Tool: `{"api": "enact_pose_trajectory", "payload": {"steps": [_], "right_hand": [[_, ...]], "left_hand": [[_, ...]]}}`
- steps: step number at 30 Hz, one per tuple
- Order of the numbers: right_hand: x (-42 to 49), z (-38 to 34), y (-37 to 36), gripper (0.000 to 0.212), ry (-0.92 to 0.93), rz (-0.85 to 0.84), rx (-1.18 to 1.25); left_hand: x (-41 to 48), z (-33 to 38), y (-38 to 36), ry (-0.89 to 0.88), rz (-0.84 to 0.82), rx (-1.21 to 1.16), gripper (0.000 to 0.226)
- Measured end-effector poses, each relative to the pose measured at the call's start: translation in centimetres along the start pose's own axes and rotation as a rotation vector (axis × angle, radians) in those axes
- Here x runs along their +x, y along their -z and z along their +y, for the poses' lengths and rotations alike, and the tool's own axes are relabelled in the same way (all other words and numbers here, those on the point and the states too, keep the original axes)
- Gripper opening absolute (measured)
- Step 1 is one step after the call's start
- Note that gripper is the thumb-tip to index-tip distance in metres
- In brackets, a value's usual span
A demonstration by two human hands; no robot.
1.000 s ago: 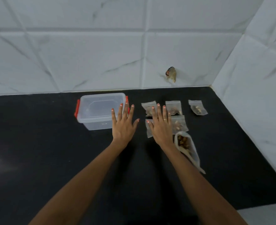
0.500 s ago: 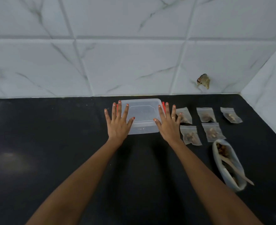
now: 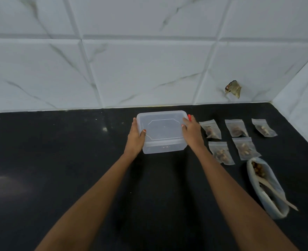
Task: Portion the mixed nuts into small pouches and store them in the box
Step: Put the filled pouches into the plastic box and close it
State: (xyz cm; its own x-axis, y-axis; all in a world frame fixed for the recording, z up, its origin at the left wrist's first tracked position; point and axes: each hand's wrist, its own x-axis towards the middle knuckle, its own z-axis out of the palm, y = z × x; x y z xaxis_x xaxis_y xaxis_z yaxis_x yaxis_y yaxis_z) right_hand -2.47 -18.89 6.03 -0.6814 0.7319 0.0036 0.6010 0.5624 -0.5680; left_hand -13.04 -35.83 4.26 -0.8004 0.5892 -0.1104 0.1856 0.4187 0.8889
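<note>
**Both grips on the box, lid not yet off**

Here I am over the black worktop [image 3: 77, 169]. The left grip [image 3: 136, 138] is curled round the left end of the box [image 3: 163, 131], thumb lying on the lid [image 3: 163, 122]. The right grip [image 3: 192, 132] clasps the right end the same way, thumb on top, fingers just beside the red latch [image 3: 189, 117]. The box sits flat near the wall, lid on. I see nothing inside (the plastic is cloudy, so I won't swear to it).

Five filled pouches [image 3: 236, 128] lie in two rows to the right of the box, three behind and two in front. None of them touches it. The big bag of nuts [image 3: 266, 187] lies nearer me, a pale flat utensil poking out of its mouth.

My read is that portioning looks done and opening the box is the step in hand. To do it cleanly, I'd free both latches first; the left one is hidden under my grip, so that is a matter of feel. Then one grip pins the base while the other lifts the lid straight up. I'd set the lid down on the left, well apart from the pouches, so the right side is free for loading. And I wouldn't let the box slide sideways into the nearest pouch.
</note>
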Motion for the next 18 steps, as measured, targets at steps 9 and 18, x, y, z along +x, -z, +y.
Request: {"api": "enact_pose_trajectory", "payload": {"steps": [9, 18], "right_hand": [[-2.2, -0.1, 2.3, 0.035, -0.04, 0.047, 0.167], [-10.4, 1.5, 4.4, 0.036, -0.056, 0.028, 0.159]], "left_hand": [[-2.7, 1.1, 0.4, 0.015, 0.017, -0.161, 0.061], [-10.8, 2.6, 0.9, 0.029, 0.043, -0.199, 0.062]]}}
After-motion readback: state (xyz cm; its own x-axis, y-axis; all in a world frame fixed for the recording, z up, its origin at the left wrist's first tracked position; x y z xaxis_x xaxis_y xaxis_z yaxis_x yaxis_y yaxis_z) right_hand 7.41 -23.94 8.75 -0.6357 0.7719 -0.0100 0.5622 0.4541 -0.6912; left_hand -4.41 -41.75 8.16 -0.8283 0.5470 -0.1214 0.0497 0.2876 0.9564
